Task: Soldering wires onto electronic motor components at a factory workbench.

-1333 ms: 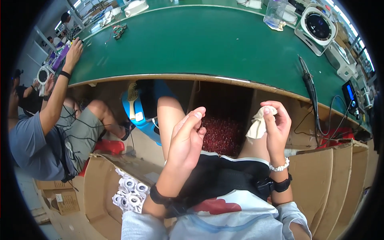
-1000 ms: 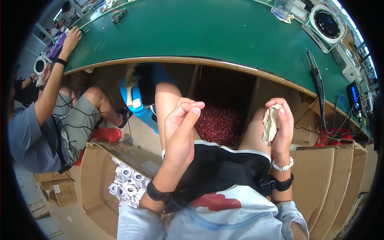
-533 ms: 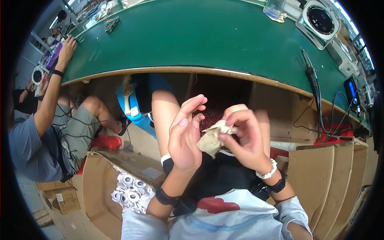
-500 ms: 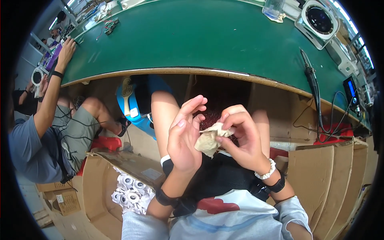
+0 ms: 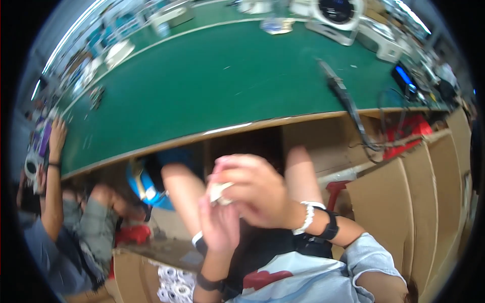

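Observation:
On the green workbench's near side, above my lap, my right hand (image 5: 260, 192) is closed on a crumpled cream cloth (image 5: 219, 193). It presses this cloth against my left hand (image 5: 221, 224), whose palm is raised and whose fingers stretch upward, partly hidden behind the right hand. Motion smears both hands, so the exact contact between fingers and cloth is unclear. Only a small pale patch of the cloth shows between the hands.
A soldering iron (image 5: 342, 93) lies at the green bench's (image 5: 177, 86) right side, near a blue-lit control unit (image 5: 405, 78). Cardboard boxes (image 5: 379, 212) stand to my right. White round parts (image 5: 176, 283) fill a box at lower left. A co-worker's arm (image 5: 53, 187) reaches the bench.
My right hand has moved left with the cloth and now overlaps my left hand, where they were side by side before. The view has swung to the right.

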`<state>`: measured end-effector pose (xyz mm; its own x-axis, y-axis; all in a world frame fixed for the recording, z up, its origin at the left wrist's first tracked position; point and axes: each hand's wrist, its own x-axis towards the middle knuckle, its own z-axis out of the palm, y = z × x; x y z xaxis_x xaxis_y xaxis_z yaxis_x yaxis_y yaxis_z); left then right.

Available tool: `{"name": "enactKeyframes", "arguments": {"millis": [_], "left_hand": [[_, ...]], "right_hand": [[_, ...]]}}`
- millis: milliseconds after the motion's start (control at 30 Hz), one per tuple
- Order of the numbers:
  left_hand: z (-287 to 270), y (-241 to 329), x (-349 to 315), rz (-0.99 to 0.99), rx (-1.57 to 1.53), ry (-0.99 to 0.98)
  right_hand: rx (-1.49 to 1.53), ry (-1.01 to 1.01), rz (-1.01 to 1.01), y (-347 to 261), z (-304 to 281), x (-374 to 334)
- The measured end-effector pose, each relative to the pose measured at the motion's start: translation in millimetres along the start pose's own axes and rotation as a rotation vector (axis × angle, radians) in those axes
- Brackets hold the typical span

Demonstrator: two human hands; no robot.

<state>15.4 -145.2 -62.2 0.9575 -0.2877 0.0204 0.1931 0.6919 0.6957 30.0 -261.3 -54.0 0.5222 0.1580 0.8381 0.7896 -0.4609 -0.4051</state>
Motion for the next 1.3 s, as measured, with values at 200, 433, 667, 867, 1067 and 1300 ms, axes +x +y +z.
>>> {"name": "enactKeyframes", "arguments": {"millis": [200, 433, 667, 867, 1067, 1300], "left_hand": [[47, -11, 22, 0.085, -0.343, -0.153], [40, 2, 41, 0.359, 0.410, -0.267], [40, 33, 49, 0.582, 0.578, -0.393], [14, 56, 49, 0.670, 0.654, -0.379], [12, 68, 45, 0.607, 0.566, -0.295], [21, 56, 46, 0.705, 0.624, -0.317]], "right_hand": [[0.072, -0.357, 0.173, -17, -12, 6], [0.387, -0.331, 0.226, -18, -12, 9], [0.749, -0.361, 0.302, -23, -6, 8], [0.870, -0.537, 0.414, -47, 1, 9], [0.691, -0.439, 0.261, -24, -5, 38], [0.659, -0.304, 0.155, -25, 30, 48]]}}
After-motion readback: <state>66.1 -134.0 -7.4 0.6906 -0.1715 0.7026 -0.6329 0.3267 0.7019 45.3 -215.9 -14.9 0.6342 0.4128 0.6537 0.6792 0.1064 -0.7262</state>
